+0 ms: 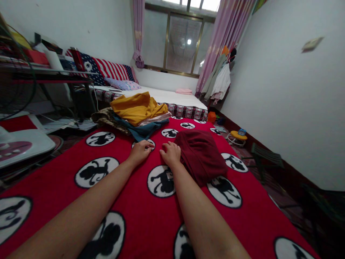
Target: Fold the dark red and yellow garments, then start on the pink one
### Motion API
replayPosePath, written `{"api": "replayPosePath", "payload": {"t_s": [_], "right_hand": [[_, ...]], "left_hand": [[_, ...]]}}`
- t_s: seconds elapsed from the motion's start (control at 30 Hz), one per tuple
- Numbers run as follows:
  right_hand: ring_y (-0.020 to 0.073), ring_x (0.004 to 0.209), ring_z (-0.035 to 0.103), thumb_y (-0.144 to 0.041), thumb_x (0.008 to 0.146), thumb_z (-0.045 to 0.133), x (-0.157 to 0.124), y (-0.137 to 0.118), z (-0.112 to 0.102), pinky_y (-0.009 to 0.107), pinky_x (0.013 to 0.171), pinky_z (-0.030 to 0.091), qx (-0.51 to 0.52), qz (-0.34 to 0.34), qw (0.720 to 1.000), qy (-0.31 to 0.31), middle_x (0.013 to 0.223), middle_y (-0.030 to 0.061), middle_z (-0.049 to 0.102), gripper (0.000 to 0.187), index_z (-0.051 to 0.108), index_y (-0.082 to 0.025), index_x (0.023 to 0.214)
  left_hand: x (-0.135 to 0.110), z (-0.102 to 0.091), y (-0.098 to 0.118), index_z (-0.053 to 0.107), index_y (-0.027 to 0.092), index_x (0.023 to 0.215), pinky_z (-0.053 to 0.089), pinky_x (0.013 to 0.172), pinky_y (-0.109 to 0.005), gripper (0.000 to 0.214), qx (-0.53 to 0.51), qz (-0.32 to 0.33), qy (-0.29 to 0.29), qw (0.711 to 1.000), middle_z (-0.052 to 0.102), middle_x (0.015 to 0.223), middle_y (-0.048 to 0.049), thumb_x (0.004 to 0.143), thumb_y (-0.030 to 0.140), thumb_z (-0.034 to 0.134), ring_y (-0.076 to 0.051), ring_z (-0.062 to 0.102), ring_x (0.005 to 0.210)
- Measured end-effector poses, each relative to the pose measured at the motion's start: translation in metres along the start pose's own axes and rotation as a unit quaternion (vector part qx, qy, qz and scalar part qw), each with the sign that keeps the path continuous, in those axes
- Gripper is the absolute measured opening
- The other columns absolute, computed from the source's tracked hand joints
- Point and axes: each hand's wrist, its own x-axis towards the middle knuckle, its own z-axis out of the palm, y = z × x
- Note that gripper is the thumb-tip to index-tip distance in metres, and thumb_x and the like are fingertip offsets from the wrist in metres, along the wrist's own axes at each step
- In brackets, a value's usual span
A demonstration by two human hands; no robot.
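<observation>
**Two hands resting on a red blanket beside folded clothes**

Two bare forearms stretch from the near edge across a red fleece blanket (pixel 129 216) printed with black monkeys in white circles. The left hand (pixel 140 151) lies loosely curled, holding nothing. The right hand (pixel 170 153), fingers bent and also empty, touches the near-left edge of a folded dark maroon garment (pixel 202 154). Farther left sits a heap of clothes topped by a mustard-yellow cloth (pixel 137 108). To handle the maroon piece well, I judge, grip both corners and keep it flat.

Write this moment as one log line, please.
left hand: fingers curled, resting on red blanket | right hand: touching dark red garment edge | clothes pile: beyond hands
</observation>
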Motion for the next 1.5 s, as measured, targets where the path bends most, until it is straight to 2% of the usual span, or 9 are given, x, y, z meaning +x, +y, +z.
{"api": "replayPosePath", "payload": {"t_s": [1.1,1.5], "right_hand": [[0.0262,0.126,0.046,-0.037,0.085,0.057,-0.0001,-0.0004,0.0005,0.043,0.107,0.027,-0.001,0.001,1.000,0.003,0.136,0.0069,0.057,0.036,0.067,-0.025,0.118],[0.0270,0.127,0.047,-0.034,0.084,0.059,-0.0020,-0.0051,-0.0023,0.043,0.108,0.029,0.003,0.004,1.000,-0.001,0.136,0.0078,0.057,0.038,0.065,-0.023,0.120]], "left_hand": [[-0.0009,-0.0017,0.0002,0.075,0.015,0.088,0.053,0.078,-0.031,0.023,0.013,0.008,-0.024,1.000,0.071,0.096,-0.0088,0.080,0.022,0.054,-0.022,0.066,0.091],[-0.0003,-0.0013,-0.0004,0.074,0.018,0.089,0.053,0.077,-0.030,0.022,0.015,0.008,-0.017,1.000,0.070,0.094,-0.0068,0.079,0.019,0.055,-0.020,0.066,0.087]]}}
